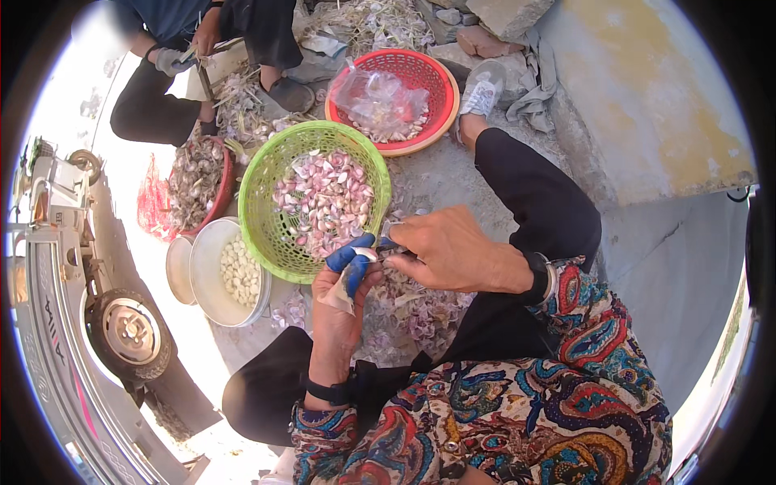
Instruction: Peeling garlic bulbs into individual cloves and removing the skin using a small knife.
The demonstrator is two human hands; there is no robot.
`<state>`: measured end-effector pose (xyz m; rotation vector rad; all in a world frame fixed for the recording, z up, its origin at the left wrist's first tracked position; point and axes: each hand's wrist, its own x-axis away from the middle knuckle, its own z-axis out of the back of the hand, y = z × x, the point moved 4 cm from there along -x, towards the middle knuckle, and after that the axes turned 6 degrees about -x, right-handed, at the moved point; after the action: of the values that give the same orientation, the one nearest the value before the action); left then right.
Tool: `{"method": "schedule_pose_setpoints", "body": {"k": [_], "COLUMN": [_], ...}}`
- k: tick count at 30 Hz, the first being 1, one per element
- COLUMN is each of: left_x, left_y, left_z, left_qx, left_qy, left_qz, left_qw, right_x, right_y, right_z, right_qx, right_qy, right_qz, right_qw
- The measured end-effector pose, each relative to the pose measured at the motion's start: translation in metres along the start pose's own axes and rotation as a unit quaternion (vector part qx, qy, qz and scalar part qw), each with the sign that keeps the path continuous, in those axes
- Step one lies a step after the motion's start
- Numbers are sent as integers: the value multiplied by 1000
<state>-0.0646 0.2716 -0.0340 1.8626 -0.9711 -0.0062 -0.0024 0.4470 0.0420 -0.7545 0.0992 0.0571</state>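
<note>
My left hand, with blue coverings on its fingertips, holds a garlic clove between thumb and finger. My right hand grips a small dark tool, perhaps a knife, whose end meets the clove; its blade is hard to make out. Just beyond both hands a green plastic basket holds unpeeled pinkish garlic cloves. To its left, peeled white cloves lie in a white bucket. Papery garlic skins cover the ground below my hands.
A red basket holds cloves and a clear plastic bag. Whole garlic bulbs fill a red bowl at left. Another person sits at the upper left, holding stalks. Stones lie at the top; a parked vehicle stands far left.
</note>
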Motion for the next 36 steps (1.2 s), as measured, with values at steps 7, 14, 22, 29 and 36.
{"method": "schedule_pose_setpoints", "body": {"k": [7,14,22,29,36], "left_x": [11,11,-1,-14,-6], "left_y": [-3,1,-7,-20,-16], "left_z": [24,25,8,1,0], "left_qx": [-52,-28,75,-55,-209], "left_qy": [16,4,15,47,70], "left_qz": [2,41,77,51,1], "left_qw": [999,999,994,996,975], "right_x": [-8,-9,1,7,13], "right_y": [-1,-4,8,25,25], "right_z": [-20,-23,-26,-9,-19], "right_qx": [-16,59,82,88,15], "right_qy": [-59,44,73,101,-7], "right_qz": [0,1,22,-30,-33], "right_qw": [998,997,994,991,999]}}
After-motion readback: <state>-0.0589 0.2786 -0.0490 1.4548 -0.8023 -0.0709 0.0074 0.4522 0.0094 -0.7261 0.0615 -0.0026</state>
